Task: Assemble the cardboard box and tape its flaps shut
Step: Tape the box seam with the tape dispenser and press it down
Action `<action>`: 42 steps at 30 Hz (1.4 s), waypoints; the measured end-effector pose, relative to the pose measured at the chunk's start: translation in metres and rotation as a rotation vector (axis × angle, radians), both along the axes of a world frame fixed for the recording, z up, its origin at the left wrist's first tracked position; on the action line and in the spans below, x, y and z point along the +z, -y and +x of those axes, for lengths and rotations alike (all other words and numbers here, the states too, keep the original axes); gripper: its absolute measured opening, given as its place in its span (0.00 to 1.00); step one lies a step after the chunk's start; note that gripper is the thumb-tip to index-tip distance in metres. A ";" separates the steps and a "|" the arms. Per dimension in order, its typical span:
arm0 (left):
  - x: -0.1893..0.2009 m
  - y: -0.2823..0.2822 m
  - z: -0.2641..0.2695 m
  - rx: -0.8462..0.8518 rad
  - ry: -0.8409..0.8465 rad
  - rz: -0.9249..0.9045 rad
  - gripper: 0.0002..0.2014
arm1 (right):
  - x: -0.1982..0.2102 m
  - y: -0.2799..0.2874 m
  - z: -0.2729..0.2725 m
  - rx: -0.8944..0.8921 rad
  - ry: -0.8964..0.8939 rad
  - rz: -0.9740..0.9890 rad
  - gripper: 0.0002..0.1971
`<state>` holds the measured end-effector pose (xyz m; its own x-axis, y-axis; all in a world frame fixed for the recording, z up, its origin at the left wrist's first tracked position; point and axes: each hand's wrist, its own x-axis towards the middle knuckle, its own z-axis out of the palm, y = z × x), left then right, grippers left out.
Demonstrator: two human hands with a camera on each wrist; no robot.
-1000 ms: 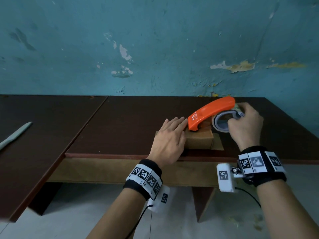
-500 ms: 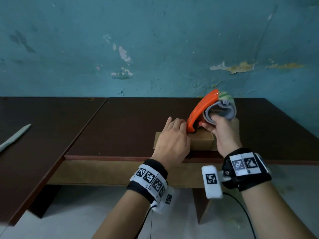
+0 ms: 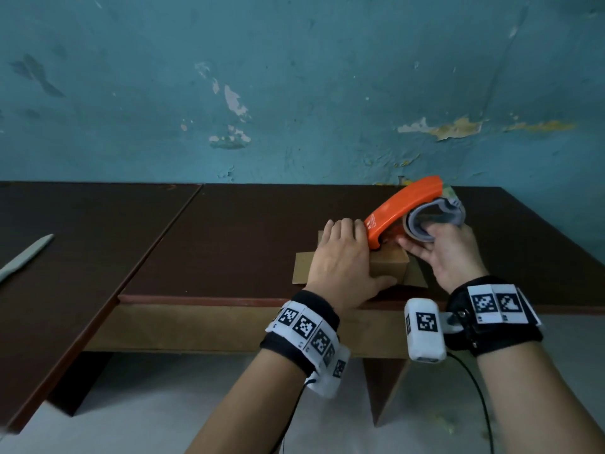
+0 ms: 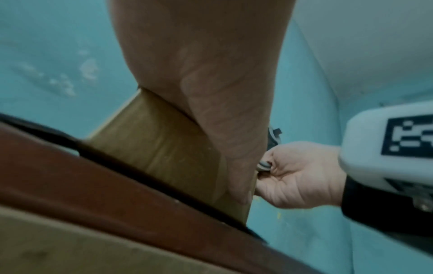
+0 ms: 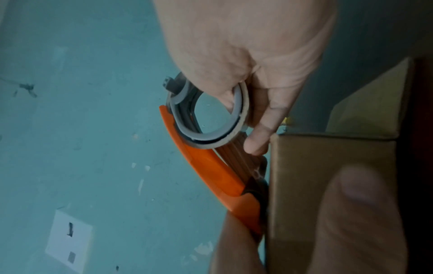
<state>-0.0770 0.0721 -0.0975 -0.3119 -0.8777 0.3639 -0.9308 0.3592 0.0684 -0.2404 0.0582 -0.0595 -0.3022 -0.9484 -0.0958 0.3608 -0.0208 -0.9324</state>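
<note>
A small brown cardboard box (image 3: 389, 262) stands near the front edge of the dark table (image 3: 245, 231). My left hand (image 3: 340, 253) lies flat on its top, fingers straight, with the thumb down the front face (image 4: 236, 185). My right hand (image 3: 448, 253) grips the grey tape roll (image 3: 435, 221) of an orange tape dispenser (image 3: 402, 208). The dispenser's nose rests on the box top beside my left fingertips. In the right wrist view the dispenser (image 5: 211, 172) leans against the box (image 5: 328, 166), fingers curled round the roll (image 5: 211, 118). The box top is mostly hidden.
Loose flaps (image 3: 304, 267) lie flat on the table around the box. A grey blade-like tool (image 3: 26, 257) lies on the adjoining table at far left. The peeling blue wall (image 3: 294, 93) rises right behind the tables. The front edge (image 3: 229, 301) runs just below my wrists.
My right hand has turned under the roll and tipped the dispenser steeper, then lower again, its nose staying on the box. My left hand stays on the box top.
</note>
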 end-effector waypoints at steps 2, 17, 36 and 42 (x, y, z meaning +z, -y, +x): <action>0.000 0.003 -0.003 -0.002 -0.096 0.006 0.51 | 0.003 0.000 0.000 0.010 -0.007 -0.007 0.13; -0.012 0.006 -0.006 0.044 -0.027 -0.041 0.56 | -0.012 -0.003 0.030 -0.227 0.134 0.016 0.06; -0.008 0.004 -0.001 0.021 0.040 -0.043 0.55 | -0.006 0.003 -0.006 -0.257 -0.364 -0.010 0.05; -0.008 0.005 -0.001 0.022 0.050 -0.037 0.56 | -0.005 0.001 -0.027 -0.284 -0.502 -0.009 0.08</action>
